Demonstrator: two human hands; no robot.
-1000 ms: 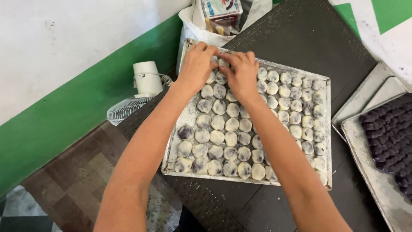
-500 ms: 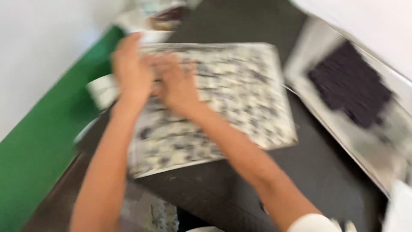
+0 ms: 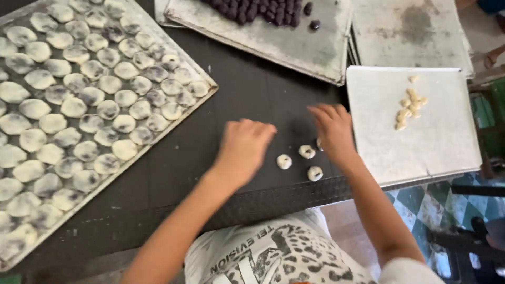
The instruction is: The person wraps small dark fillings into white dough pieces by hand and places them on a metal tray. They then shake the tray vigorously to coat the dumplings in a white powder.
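Head view: left hand (image 3: 243,150) hovers palm-down over the dark textured table (image 3: 252,100), fingers loosely curled. Right hand (image 3: 332,129) rests just right, fingers spread and empty. Three small round white dough pieces (image 3: 307,152) lie between them, near the table's edge. Large filled metal tray (image 3: 210,87) sits left.

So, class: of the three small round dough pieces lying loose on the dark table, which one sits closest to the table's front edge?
The lowest round dough piece, below the right hand; the other two lie farther back.
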